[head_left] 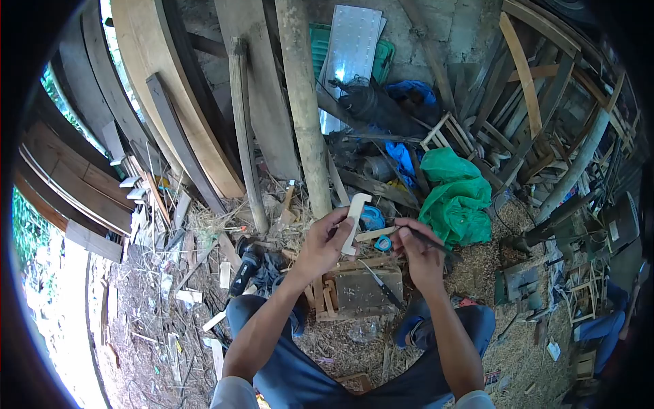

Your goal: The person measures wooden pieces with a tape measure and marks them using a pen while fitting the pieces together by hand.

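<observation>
My left hand (pixel 321 247) holds a pale, curved wooden piece (pixel 355 221) upright, with its hooked end at the top. To its right, my right hand (pixel 420 255) is closed around a thin dark tool (pixel 436 244) that slants down to the right. A light wood strip (pixel 377 234) lies between the hands, its right end near my right fingers. Behind it sits a blue tape measure (pixel 372 217). Below the hands stands a wooden box (pixel 351 294), and a knife-like tool with a black handle (pixel 390 294) rests on it.
An angle grinder (pixel 246 268) lies left of the box. A green plastic bag (pixel 456 198) is at the right. Planks (pixel 262 88) and a bamboo post (pixel 303 102) stand ahead. Wood shavings cover the ground. Another person's leg (pixel 601 328) shows at the far right.
</observation>
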### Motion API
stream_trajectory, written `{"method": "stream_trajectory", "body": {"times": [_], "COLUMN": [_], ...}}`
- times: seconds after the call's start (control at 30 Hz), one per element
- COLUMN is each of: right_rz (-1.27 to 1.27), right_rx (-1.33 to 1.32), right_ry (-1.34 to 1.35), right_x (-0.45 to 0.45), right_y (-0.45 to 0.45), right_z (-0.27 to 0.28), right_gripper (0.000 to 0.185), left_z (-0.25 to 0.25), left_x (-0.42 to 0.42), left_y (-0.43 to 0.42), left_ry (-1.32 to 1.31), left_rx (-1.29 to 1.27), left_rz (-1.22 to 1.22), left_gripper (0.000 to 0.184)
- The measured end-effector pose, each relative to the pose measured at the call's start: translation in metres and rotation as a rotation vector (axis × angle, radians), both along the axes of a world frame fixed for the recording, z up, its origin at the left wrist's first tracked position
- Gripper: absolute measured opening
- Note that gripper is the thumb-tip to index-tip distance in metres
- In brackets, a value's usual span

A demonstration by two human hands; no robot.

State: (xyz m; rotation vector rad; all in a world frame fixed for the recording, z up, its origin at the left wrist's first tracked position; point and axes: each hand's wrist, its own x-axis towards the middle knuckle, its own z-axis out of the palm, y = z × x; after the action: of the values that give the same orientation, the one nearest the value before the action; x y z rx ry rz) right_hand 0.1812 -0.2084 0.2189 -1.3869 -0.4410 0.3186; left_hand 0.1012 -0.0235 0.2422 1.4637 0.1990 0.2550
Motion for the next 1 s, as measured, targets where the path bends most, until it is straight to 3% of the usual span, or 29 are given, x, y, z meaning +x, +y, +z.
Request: {"method": "stream_trajectory", "body": {"times": [0.2,0.27,0.3,0.43,0.5,0.57,0.7,0.8,0.87,0.93,0.97,1.0], "right_rz": [-0.054,-0.001,0.042,0.085,0.063,0.038,-0.002,0.009,0.033,0.015,0.019,-0.030], "right_rx": [0.056,0.057,0.037,-0.053,0.027,0.111,0.080,0.012,-0.024,-0.145,-0.146,-0.050], "right_ry": [-0.212,-0.146,-0.194,-0.219,-0.138,-0.059,-0.052,-0.175,-0.243,-0.603,-0.603,-0.430], "right_x": [-0.001,-0.008,-0.011,-0.014,-0.018,-0.023,-0.033,-0.032,-0.024,-0.013,-0.017,-0.024], "right_y": [-0.005,-0.009,-0.010,-0.016,-0.016,-0.015,-0.008,-0.006,-0.009,-0.015,-0.016,-0.014], "right_z": [0.025,0.035,0.037,0.029,0.032,0.036,0.039,0.036,0.032,0.031,0.033,0.043], "right_gripper": [0.026,0.030,0.031,0.035,0.036,0.036,0.037,0.038,0.038,0.038,0.038,0.034], "left_z": [0.011,0.008,0.009,0.016,0.013,0.007,0.000,-0.006,-0.001,0.003,0.004,0.006], "left_x": [-0.010,-0.008,-0.009,-0.017,-0.019,-0.020,-0.017,-0.011,-0.012,-0.012,-0.012,-0.013], "left_y": [-0.006,-0.008,-0.008,-0.010,-0.014,-0.017,-0.020,-0.018,-0.018,-0.018,-0.019,-0.020], "left_ry": [0.029,-0.276,-0.270,-0.181,-0.183,-0.210,-0.075,-0.227,-0.201,-0.193,-0.185,-0.186], "left_rx": [0.201,0.601,0.597,0.406,0.293,-0.051,-0.162,-0.111,-0.293,-0.258,-0.226,-0.228], "left_rz": [-0.199,-0.162,-0.165,-0.228,-0.236,-0.228,-0.140,-0.096,-0.127,-0.140,-0.156,-0.153], "left_gripper": [0.032,0.031,0.031,0.039,0.042,0.043,0.043,0.044,0.043,0.044,0.046,0.046]}}
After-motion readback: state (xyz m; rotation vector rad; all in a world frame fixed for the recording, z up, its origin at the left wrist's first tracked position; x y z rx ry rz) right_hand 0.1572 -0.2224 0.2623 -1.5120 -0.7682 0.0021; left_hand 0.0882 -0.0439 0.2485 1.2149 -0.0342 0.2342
